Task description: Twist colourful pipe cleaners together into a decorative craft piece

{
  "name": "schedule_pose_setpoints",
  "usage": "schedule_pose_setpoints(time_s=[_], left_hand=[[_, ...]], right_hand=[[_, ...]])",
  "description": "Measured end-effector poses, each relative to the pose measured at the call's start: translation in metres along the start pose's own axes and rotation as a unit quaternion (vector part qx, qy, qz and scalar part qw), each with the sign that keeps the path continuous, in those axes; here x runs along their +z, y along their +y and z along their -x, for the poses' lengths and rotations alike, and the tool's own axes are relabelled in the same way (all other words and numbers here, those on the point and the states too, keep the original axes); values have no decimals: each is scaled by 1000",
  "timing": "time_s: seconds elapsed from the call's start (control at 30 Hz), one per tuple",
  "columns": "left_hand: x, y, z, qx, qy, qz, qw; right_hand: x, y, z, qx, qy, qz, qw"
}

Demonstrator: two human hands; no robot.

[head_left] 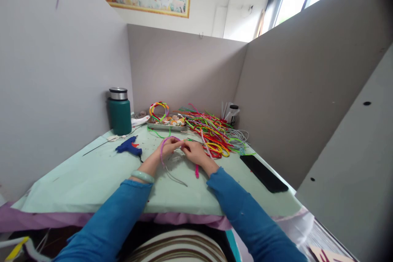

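Observation:
A thin purple pipe cleaner [161, 152] arches over the back of my left hand [169, 147], and a grey wire [176, 179] trails from below it onto the table. The left fingers are closed in a pinch at its end. My right hand [195, 152] meets them fingertip to fingertip, also pinching. A small yellowish-green bit shows where the fingertips meet, too small to make out. Below the right hand lies a short bright pink fuzzy piece [197, 171]. Close beyond that hand lie red and yellow scissor-like loops [218, 149].
Left of my hands lies a blue glue gun [128, 146], with a green bottle [120, 112] behind it. At the back are a metal tray [167, 127] of small pieces, a multicoloured ring [159, 111] and a heap of pipe cleaners [208, 129]. A black phone-like slab [264, 174] lies right.

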State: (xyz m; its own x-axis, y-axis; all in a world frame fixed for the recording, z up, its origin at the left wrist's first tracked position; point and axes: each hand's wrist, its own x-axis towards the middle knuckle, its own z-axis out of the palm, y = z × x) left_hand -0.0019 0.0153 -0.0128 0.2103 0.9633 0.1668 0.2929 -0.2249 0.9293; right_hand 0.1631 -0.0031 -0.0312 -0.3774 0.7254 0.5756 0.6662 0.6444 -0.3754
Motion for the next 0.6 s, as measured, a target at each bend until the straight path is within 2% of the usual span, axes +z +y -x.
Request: schedule_pose_setpoints(time_s=[0.2,0.37,0.6], left_hand=[[2,6,7,9,-58,-34,998],[-1,4,5,25,-34,-96,995],[-4,5,4,19,-30,-140,990]], right_hand=[[2,3,0,4,6,-1,1000],[2,1,-1,32,1,0,999],[0,-4,-1,14,-3,-14,1000]])
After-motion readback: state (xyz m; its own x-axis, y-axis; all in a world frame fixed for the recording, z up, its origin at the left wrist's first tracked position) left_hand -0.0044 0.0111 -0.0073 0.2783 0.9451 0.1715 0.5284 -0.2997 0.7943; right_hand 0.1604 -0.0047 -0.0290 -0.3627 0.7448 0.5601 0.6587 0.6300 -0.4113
